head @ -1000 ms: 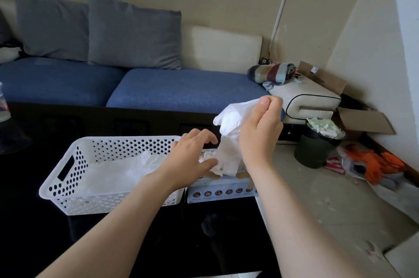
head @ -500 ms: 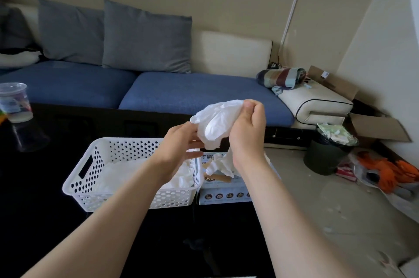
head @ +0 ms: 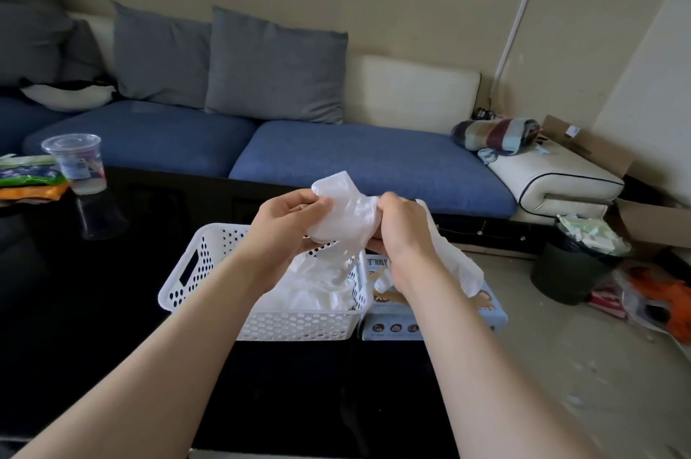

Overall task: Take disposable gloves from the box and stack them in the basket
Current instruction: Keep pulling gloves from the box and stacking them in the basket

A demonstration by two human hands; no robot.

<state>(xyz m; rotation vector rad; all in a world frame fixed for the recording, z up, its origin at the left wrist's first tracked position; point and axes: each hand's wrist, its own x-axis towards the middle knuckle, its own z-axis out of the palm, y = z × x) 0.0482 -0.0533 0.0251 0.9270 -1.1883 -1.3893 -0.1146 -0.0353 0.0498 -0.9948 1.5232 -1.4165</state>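
holding one white glove [head: 344, 215] bunched between them, the left hand [head: 288, 224] and right hand [head: 405, 234] both pinch it, fingers curled. i'd pull it flat before lowering; the basket [head: 291, 325] sits right below the grip, the box [head: 486, 312] under the right wrist.

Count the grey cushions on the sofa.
3 grey cushions: one at the left edge, one left of centre, one beside it. A darker shape between the first two may be a fourth.
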